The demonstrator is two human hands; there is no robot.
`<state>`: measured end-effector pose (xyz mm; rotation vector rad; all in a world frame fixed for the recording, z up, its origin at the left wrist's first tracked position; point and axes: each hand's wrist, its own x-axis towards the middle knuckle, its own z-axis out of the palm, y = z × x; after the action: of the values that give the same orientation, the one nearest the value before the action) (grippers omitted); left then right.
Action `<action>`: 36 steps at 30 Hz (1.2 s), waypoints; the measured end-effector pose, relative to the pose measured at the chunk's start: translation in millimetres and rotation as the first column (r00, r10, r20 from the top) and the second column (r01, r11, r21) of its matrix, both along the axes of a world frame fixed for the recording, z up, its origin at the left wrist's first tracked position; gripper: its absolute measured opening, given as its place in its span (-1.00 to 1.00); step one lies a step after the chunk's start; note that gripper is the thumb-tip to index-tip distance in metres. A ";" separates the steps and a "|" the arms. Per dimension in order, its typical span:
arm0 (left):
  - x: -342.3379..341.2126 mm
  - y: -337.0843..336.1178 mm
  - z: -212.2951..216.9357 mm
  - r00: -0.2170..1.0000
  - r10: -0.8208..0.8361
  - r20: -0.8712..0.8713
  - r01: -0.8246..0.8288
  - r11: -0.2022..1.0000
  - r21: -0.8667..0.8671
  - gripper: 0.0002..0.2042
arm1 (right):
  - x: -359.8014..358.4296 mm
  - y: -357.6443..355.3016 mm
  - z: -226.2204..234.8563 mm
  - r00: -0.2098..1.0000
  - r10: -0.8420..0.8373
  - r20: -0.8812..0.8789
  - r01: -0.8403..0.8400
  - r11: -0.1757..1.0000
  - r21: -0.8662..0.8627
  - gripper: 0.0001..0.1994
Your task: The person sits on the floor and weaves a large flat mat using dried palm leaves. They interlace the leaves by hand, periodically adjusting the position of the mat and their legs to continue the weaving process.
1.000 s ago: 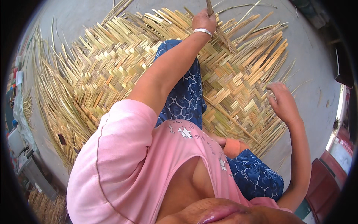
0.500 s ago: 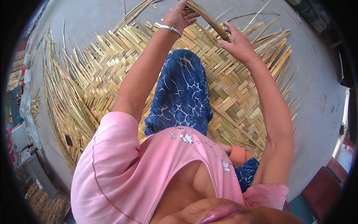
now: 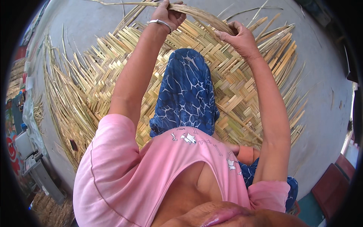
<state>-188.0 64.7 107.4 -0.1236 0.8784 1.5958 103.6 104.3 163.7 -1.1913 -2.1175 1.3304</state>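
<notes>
A flattened, pale brown reed strip arches above the far edge of the woven mat. My left hand, with a silvery bangle at its wrist, is closed round the strip's middle part, and a thinner length trails off to the left. At the strip's right end my right hand pinches it between thumb and fingers. Underneath lies the mat, woven in a diagonal pattern from split reeds, its loose ends sticking out at the edges. My bent knee in blue patterned trousers covers the mat's middle.
Long loose reeds fan out along the mat's left side. A small dark object lies on them. Grey floor surrounds the mat. Dark red chairs stand at the lower right, and a grey metal object at the lower left.
My left hand has moved a little to the left along with the strip, whose thin length now shows further left. The fingers of my right hand have closed more round the strip's end.
</notes>
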 end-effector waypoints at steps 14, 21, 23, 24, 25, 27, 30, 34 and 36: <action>85.1 -42.8 99.4 0.984 -0.150 0.093 0.100 0.909 0.405 -0.62 | -37.2 -55.8 60.7 0.922 -0.130 -0.364 0.329 0.759 0.562 -0.47; 116.0 -58.5 127.4 0.986 -0.127 -0.104 0.157 0.913 0.376 -0.57 | -30.5 -64.3 75.7 0.871 -0.198 -0.449 0.377 0.856 0.355 -0.48; 116.6 -60.1 129.0 0.980 -0.134 -0.150 0.183 0.900 0.395 -0.57 | -29.0 -67.7 82.7 0.869 -0.202 -0.452 0.368 0.874 0.317 -0.52; 115.5 -60.4 129.2 0.977 -0.137 -0.161 0.193 0.892 0.409 -0.56 | -28.9 -68.8 87.2 0.867 -0.196 -0.458 0.358 0.885 0.299 -0.55; 114.3 -61.4 128.7 0.975 -0.140 -0.170 0.201 0.884 0.422 -0.56 | -29.5 -70.4 91.4 0.866 -0.190 -0.463 0.346 0.896 0.278 -0.57; 112.6 -64.6 129.3 0.975 -0.154 -0.159 0.207 0.888 0.410 -0.56 | -31.5 -74.5 105.7 0.856 -0.219 -0.467 0.310 0.942 0.126 -0.66; 112.9 -65.7 131.5 0.972 -0.162 -0.170 0.217 0.895 0.390 -0.56 | -32.0 -70.4 100.9 0.786 -0.222 -0.577 0.200 0.974 -0.102 -0.74; 108.9 -67.1 126.4 0.979 -0.149 -0.140 0.192 0.908 0.373 -0.57 | -27.1 -57.7 87.2 0.756 -0.219 -0.616 0.077 0.965 -0.249 -0.80; 104.3 -69.0 123.3 0.975 -0.188 -0.121 0.220 0.904 0.367 -0.56 | -22.3 -49.4 79.7 0.739 -0.234 -0.632 0.035 0.950 -0.310 -0.80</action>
<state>-83.7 -4.3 230.7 0.3030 0.6071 1.5501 81.3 54.9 243.4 -0.7626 -1.3339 1.7033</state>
